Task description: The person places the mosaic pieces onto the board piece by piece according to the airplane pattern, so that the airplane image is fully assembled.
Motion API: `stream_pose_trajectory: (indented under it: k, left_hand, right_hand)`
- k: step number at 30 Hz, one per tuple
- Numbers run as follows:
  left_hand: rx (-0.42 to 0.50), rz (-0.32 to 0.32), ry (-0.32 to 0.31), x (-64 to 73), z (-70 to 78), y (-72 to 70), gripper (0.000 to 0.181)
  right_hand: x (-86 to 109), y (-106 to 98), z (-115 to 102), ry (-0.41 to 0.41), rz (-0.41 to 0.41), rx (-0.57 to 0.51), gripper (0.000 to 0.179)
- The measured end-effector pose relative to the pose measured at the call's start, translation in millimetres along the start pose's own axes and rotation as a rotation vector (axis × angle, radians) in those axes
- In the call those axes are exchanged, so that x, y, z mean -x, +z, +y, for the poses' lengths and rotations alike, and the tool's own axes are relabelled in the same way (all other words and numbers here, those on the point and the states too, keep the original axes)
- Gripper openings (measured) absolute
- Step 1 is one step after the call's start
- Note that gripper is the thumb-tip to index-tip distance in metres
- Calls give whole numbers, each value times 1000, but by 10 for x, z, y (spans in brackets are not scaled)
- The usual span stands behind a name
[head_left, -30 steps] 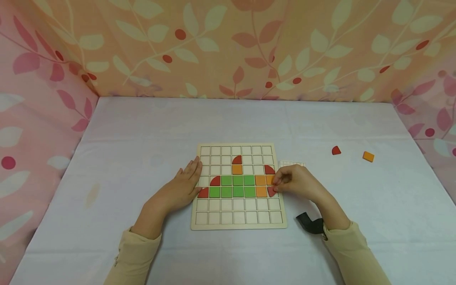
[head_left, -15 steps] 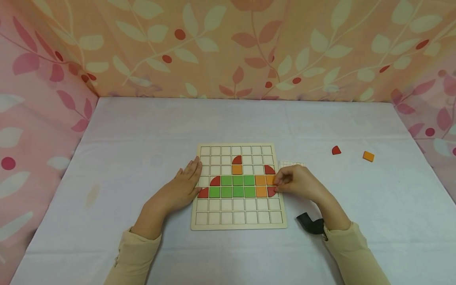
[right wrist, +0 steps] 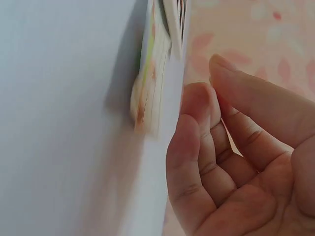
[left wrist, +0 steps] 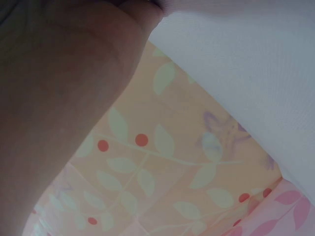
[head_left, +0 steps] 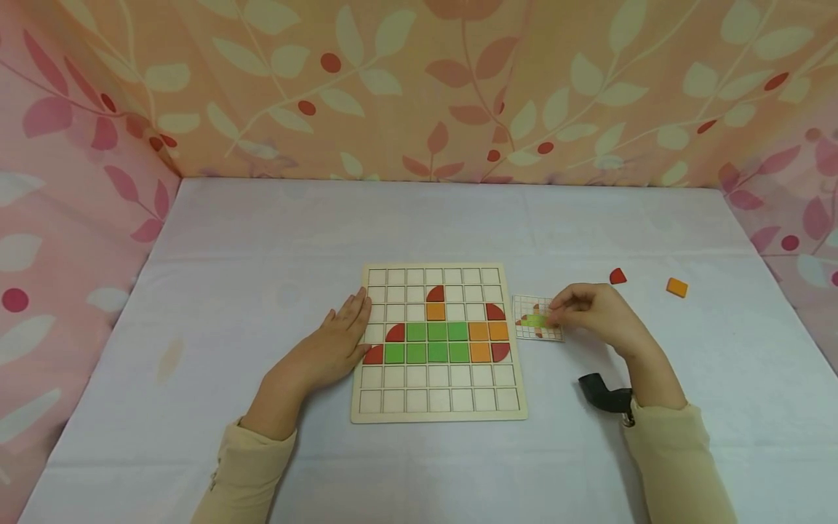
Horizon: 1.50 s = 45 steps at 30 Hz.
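Note:
A pale wooden grid board point(head_left: 439, 400) lies flat on the table, filled in part with green squares point(head_left: 437, 353), orange squares point(head_left: 481, 353) and red quarter-round tiles point(head_left: 500, 352). My left hand point(head_left: 332, 346) rests along the board's left edge with its fingers straight. Off the right edge, my right hand point(head_left: 596, 313) hovers over a small pattern card point(head_left: 537, 332), thumb and fingers loosely curled, covering part of the card's right side. In the right wrist view this hand point(right wrist: 236, 157) holds nothing, and the card point(right wrist: 150, 88) stands out beside the fingers. The left wrist view hides the left fingers.
Two loose tiles lie farther right, a red quarter-round point(head_left: 618, 276) and an orange square point(head_left: 677, 287). A black wrist-worn piece point(head_left: 604, 397) sticks out from the right sleeve. Patterned cloth walls point(head_left: 419, 87) rise at the table's back and sides.
The right hand has let go of the red quarter-round tile at the row's right end, turned into its cell, and moved right over the card. The left hand has stayed put.

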<state>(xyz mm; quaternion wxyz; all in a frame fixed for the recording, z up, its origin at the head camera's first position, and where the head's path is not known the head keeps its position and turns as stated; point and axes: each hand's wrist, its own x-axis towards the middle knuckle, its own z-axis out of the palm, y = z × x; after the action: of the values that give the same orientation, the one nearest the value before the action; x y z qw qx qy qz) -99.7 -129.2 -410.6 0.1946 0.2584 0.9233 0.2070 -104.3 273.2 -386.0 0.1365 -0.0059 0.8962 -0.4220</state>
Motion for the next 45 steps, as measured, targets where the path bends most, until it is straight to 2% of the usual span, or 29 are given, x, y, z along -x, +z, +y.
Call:
stream_pose_trajectory:
  k: [7,10,16,23,30,37,40,45]
  left_hand:
    - [4,-1,4,-3,-6,3,68]
    - [5,2,6,-7,-9,6,68]
    - [6,1,4,-16,-12,14,68]
    - [5,-2,3,-8,-16,13,68]
    - [2,-12,-5,2,-9,8,68]
    - [4,-7,-1,8,0,13,68]
    - [5,-6,2,6,4,13,67]
    - [4,-5,-1,11,9,8,67]
  right_hand:
    - [12,-262,254,22,91,1,29]
    - [30,-362,352,64,134,-31,32]
    - [69,-532,508,130,202,-139,20]
    - [50,-607,612,141,308,-255,4]
    - [-22,-652,653,266,376,-344,13]
    - [-44,-745,710,291,401,-388,23]
    - [-6,-817,776,325,424,-393,21]
    - [57,-940,912,343,486,-522,18]
